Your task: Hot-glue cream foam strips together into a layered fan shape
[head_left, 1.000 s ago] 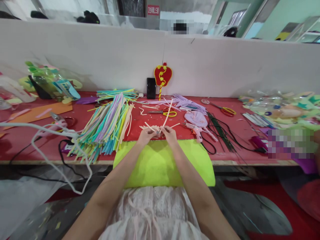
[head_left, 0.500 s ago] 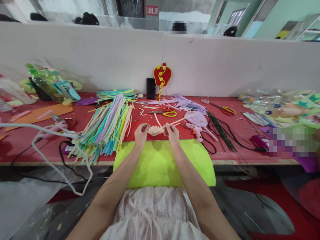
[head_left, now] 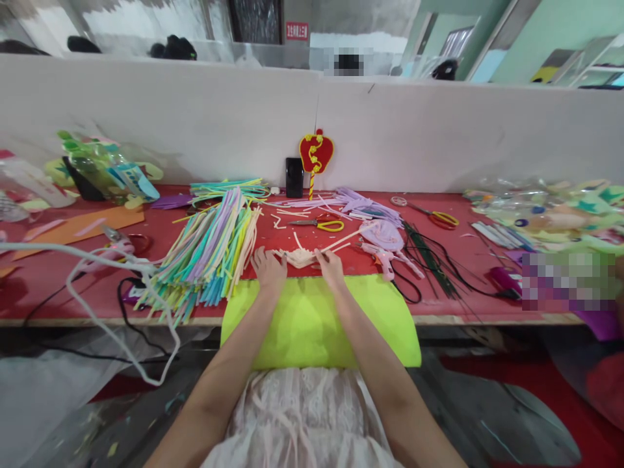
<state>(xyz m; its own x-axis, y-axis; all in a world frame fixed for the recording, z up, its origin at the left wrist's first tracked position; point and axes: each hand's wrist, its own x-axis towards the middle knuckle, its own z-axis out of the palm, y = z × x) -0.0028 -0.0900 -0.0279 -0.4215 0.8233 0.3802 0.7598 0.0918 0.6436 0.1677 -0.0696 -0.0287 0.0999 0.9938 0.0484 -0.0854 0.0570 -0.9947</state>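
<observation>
A cream piece worked from pipe cleaners [head_left: 299, 259] lies low over the red tabletop, with loose cream ends sticking out to the right and upward. My right hand [head_left: 331, 269] pinches its right end between thumb and fingers. At the other end, my left hand [head_left: 270, 270] has its fingers stretched out and spread, the thumb beside the piece. Just beyond the hands, scissors with yellow and red handles [head_left: 330, 225] lie on the table. A big bundle of pastel pipe cleaners [head_left: 209, 250] stands close to my left hand.
A yellow-green sheet [head_left: 312, 325] hangs over the table edge under my forearms. Right of the hands are a pink glue gun [head_left: 383, 260], a lilac coil [head_left: 383, 235] and dark green stems [head_left: 431, 263]. A red fan ornament [head_left: 316, 155] and a black phone [head_left: 294, 177] stand behind.
My left hand has gone from a pinch on the piece's left end to spread fingers, moving slightly left and down. My right hand keeps its pinch, shifted a little lower.
</observation>
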